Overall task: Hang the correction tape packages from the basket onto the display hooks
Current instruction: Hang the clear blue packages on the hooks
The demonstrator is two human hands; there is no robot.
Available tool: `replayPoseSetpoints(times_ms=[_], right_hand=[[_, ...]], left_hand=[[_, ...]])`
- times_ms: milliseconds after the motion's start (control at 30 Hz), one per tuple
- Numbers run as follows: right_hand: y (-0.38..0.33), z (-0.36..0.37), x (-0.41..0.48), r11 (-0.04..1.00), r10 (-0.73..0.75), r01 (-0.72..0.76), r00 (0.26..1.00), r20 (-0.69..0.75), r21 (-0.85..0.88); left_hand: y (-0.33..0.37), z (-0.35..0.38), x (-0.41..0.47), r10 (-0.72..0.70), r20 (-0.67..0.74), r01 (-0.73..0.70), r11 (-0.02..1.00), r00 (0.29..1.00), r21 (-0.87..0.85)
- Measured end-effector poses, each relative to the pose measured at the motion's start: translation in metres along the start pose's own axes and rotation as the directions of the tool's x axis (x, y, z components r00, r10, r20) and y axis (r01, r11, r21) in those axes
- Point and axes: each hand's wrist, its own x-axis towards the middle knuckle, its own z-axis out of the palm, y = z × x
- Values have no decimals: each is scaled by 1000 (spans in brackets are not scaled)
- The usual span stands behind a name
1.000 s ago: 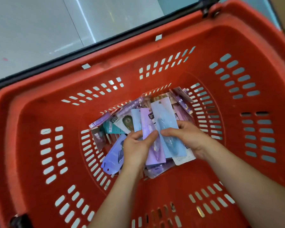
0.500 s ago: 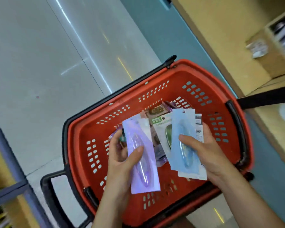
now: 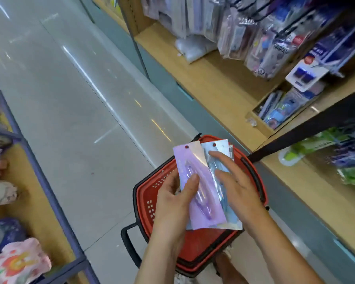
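My left hand [image 3: 175, 201] grips a purple correction tape package [image 3: 203, 193], thumb across its clear blister. A blue package [image 3: 219, 160] lies right behind it, overlapping, with a further card edge showing behind that. My right hand [image 3: 239, 187] holds the blue one, thumb and forefinger on its face and the other fingers hidden. Both packages have a small hang hole at the top. The red basket [image 3: 143, 201] stands on the floor below my hands, its contents hidden by them. Display hooks with hanging stationery packs [image 3: 275, 37] are at the upper right.
A wooden shelf unit [image 3: 213, 83] runs along the right, with a box of blue packs [image 3: 283, 109] and green items [image 3: 316, 144] lower down. A black bar [image 3: 305, 128] slants up from the basket. A blue-framed shelf [image 3: 49, 201] of patterned goods lines the left. Grey floor lies between.
My hands lifted the purple and blue packages out of the basket and brought them together into one overlapping stack. The view rose from the basket to the aisle and shelves.
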Motion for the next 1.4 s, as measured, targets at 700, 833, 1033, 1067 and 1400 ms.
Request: replayPoseSetpoints(times_ms=[700, 833, 1033, 1067, 1400], right_hand=[[-167, 6, -208, 943, -249, 301, 922, -296, 143], [-180, -8, -241, 921, -265, 361, 858, -440, 150], [-202, -50, -292, 872, -419, 487, 687, -594, -52], [-205, -57, -301, 869, -430, 490, 675, -600, -72], [-213, -138, -390, 795, -526, 581, 516, -676, -175]], left_hand=[[151, -26, -199, 186, 260, -150, 977, 948, -154], [167, -10, -228, 249, 416, -244, 967, 874, -67], [175, 30, -268, 310, 569, -388, 921, 762, 17], [176, 39, -274, 325, 576, -407, 913, 750, 15], [151, 133, -348, 521, 678, -737, 674, 518, 44]])
